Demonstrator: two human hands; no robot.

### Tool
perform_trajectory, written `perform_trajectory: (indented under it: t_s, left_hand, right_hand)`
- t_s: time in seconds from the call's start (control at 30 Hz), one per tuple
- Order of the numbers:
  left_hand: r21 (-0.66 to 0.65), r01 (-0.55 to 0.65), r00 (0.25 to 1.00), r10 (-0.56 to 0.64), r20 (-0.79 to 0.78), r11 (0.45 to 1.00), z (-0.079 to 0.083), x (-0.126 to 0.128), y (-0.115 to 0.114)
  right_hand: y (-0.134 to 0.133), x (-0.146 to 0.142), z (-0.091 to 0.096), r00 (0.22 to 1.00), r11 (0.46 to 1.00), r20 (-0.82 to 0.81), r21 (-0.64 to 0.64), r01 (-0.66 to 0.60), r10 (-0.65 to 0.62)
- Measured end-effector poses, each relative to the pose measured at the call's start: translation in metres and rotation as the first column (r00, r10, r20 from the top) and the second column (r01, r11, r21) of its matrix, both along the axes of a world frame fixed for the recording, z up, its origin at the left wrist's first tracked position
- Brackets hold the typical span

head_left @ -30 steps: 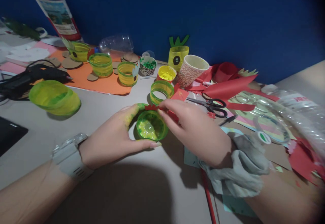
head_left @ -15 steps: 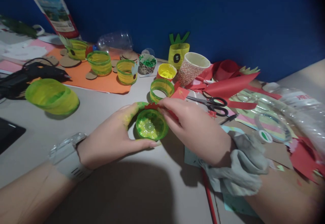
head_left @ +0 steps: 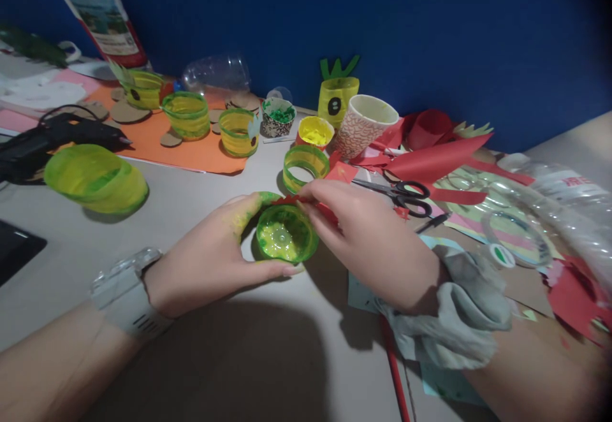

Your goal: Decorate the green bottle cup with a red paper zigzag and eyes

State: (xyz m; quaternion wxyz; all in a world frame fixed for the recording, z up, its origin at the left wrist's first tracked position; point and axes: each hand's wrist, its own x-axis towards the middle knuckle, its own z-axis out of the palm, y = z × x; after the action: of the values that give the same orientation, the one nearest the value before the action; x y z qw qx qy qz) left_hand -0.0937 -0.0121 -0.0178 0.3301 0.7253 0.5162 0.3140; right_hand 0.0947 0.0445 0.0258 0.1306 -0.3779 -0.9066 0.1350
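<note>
A small green-painted plastic cup (head_left: 285, 236), cut from a bottle bottom, stands on the table in the middle of the view. My left hand (head_left: 210, 259), with green paint on the forefinger and a watch on the wrist, curls around the cup's left and near sides. My right hand (head_left: 368, 237) reaches in from the right and pinches a red paper strip (head_left: 306, 204) with a zigzag edge against the cup's far rim. A grey cloth (head_left: 459, 307) is bunched at my right wrist.
Black scissors (head_left: 399, 192) and red paper cuttings (head_left: 430, 157) lie to the right. Several green-yellow plastic rings (head_left: 305, 167) and painted cups (head_left: 95, 178) stand behind and left, on an orange sheet (head_left: 191, 148). A black glue gun (head_left: 52, 138) lies far left; a patterned paper cup (head_left: 364, 125) stands behind.
Both hands stay on the green cup. My right hand's fingers have shifted slightly along the red strip at the rim; the view has tilted a little.
</note>
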Motion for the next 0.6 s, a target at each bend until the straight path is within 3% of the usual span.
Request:
perform_trajectory:
  t_s: [0.3, 0.6]
  left_hand:
    - [-0.031, -0.001, 1.0, 0.002, 0.025, 1.0, 0.0016, 0.0002, -0.0003]
    - [-0.023, -0.01, 1.0, 0.01, -0.011, 1.0, -0.0007, -0.0006, -0.0012]
  right_hand:
    - [0.0006, 0.0012, 0.0001, 1.0, 0.998, -0.02, -0.057, 0.016, -0.018]
    - [-0.0015, -0.0024, -0.0046, 1.0, 1.0, -0.02, -0.004, 0.015, -0.016]
